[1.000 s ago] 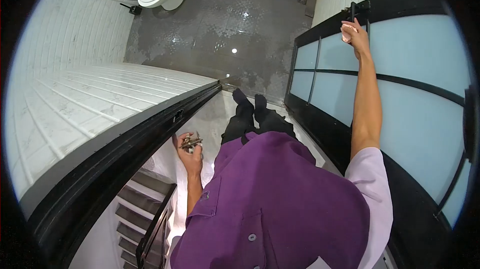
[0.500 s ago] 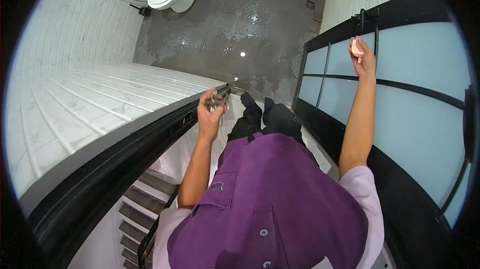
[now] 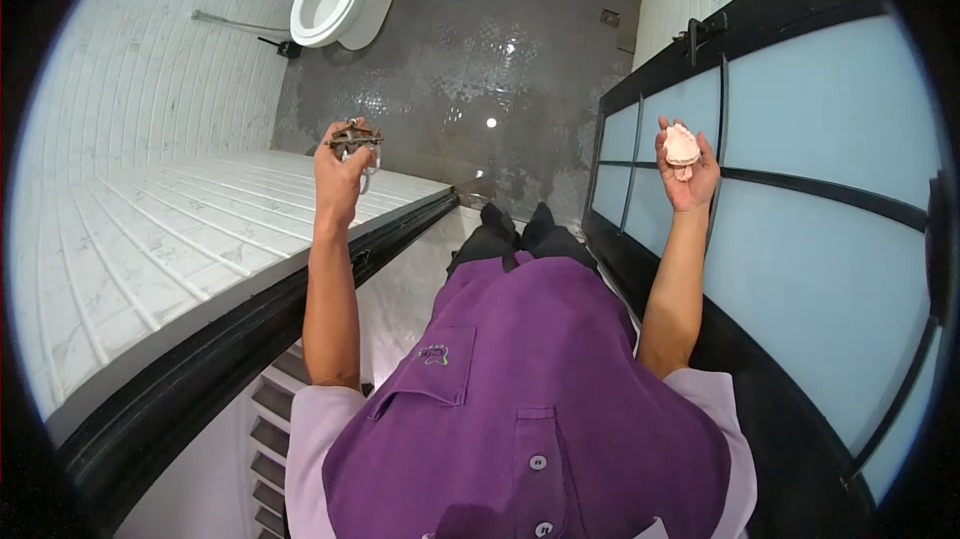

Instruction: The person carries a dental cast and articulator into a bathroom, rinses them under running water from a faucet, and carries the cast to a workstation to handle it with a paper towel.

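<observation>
Pink piece [image 3: 682, 147], in the head view, sits in the half-open right hand [image 3: 698, 185], thumb and fingers loosely round it; tilting could drop it. Left hand [image 3: 338, 167] curls tightly round a brown-and-clear bundle [image 3: 356, 138], which could knock the white wall [image 3: 170, 219] if swung.

A bathroom, shown by the white toilet [image 3: 330, 1].

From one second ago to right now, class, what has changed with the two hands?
The right hand has come off the door handle and drawn back toward the body, palm up under the pale pink scalloped piece. The left hand has reached forward, away from the body. Both hands kept their objects, the left its metal piece; the frosted-glass door stayed open.
</observation>
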Demonstrator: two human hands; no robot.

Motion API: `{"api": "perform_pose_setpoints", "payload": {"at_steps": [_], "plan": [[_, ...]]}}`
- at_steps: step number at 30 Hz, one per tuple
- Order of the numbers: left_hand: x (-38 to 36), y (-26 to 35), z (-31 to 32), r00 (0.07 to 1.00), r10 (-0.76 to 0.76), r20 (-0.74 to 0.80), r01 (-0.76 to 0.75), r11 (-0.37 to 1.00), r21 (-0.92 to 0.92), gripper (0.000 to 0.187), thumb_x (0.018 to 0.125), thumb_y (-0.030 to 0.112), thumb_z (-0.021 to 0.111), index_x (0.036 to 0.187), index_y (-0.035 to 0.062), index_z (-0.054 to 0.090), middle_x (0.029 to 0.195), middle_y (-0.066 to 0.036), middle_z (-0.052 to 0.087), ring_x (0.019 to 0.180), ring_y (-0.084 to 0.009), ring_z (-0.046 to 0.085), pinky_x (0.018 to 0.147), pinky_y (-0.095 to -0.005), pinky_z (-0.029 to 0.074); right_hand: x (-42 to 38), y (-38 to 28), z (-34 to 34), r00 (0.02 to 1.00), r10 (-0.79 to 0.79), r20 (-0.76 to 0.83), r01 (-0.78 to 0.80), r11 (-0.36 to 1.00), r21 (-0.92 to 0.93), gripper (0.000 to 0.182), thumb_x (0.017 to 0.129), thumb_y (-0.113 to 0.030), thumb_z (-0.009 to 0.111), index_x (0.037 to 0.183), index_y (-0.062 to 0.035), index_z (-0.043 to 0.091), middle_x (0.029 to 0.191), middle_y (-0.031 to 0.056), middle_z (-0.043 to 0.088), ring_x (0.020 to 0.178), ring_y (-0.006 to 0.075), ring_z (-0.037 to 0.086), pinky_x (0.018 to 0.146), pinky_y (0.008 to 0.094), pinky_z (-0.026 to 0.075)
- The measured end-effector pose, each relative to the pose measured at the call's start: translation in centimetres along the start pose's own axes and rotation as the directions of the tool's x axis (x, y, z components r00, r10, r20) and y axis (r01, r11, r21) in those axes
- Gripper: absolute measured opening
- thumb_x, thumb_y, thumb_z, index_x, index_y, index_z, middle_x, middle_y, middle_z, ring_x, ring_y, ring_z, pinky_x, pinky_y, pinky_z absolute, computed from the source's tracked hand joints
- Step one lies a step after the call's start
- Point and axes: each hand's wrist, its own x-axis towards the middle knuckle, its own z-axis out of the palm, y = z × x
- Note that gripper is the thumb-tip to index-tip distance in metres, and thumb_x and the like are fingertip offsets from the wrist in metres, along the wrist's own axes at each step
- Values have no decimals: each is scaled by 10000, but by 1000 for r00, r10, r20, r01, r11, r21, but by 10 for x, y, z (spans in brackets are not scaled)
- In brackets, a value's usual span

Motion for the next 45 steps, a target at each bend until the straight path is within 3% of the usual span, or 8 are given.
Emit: {"api": "perform_pose_setpoints", "payload": {"at_steps": [5, 14, 21, 26, 30, 32, 37, 45], "plan": [[23, -33, -15, 999, -33, -15, 32, 996, -83, 381, 820, 158, 607, 1173, 15, 612, 956, -46, 611, 823, -130, 570, 779, -298, 475, -2, -12, 2, 995, -91, -37, 87, 992, -95, 454, 964, -270, 527, 1282, 51, 485, 1278, 268, 538, 1041, 355, 623, 848, 445, 575], [33, -33, -17, 998, -28, -55, 17, 981, -194, 329, 795, 80, 619, 1111, -7, 596, 943, -42, 609, 811, -110, 581, 746, -241, 482, 4, -9, 23, 993, -104, 61, 114, 974, -198, 486, 959, -278, 551, 1324, 27, 455, 1299, 252, 521, 1078, 328, 611, 883, 458, 564], [35, -17, -7, 999, 12, -49, -11, 1000, 23, 296, 750, 59, 629, 1036, 0, 583, 991, -55, 623, 833, -108, 559, 744, -245, 474, 15, -2, 15, 995, -98, 26, 102, 948, -302, 430, 924, -191, 583, 1311, -37, 479, 1203, 174, 549, 911, 205, 572, 685, 297, 500], [109, -34, 12, 980, -192, 45, 194, 980, -47, 319, 750, 80, 615, 1059, 1, 605, 981, -63, 633, 840, -130, 591, 742, -263, 492, 95, -3, 23, 993, -104, -64, 73, 928, -366, 452, 843, -103, 591, 1279, -39, 490, 1179, 147, 552, 859, 164, 537, 632, 268, 471], [257, -44, 78, 975, -181, 126, 194, 975, -105, 341, 733, 186, 588, 1015, 10, 661, 921, -66, 660, 827, -154, 604, 723, -287, 475, 240, -29, 70, 933, -322, -160, 77, 615, -785, 313, 764, -36, 642, 1076, -23, 661, 967, 68, 638, 697, 101, 556, 556, 258, 469], [327, -43, 110, 953, -186, 241, 229, 959, -168, 340, 749, 134, 572, 1053, -9, 626, 959, -89, 654, 857, -172, 612, 734, -303, 496, 330, -59, 105, 895, -442, -58, 59, 247, -967, 334, 744, -50, 674, 1076, -18, 678, 959, 76, 654, 720, 114, 584, 602, 268, 494], [415, -66, 132, 934, -226, 277, 285, 938, -195, 301, 771, 123, 593, 1038, -15, 603, 980, -98, 643, 859, -190, 617, 754, -310, 501, 550, -143, 143, 792, -520, 320, -5, -529, -849, 446, 687, -216, 752, 1094, -40, 703, 1028, 138, 701, 877, 261, 678, 803, 353, 527], [419, -175, 20, 784, -605, -138, 566, 788, -241, 277, 795, 112, 584, 1060, 32, 592, 917, -67, 638, 760, -176, 613, 572, -286, 480, 756, -261, 174, 861, -502, 80, -289, -612, -736, 344, 591, -408, 733, 776, -118, 754, 773, 110, 705, 779, 277, 678, 731, 345, 531]]}}
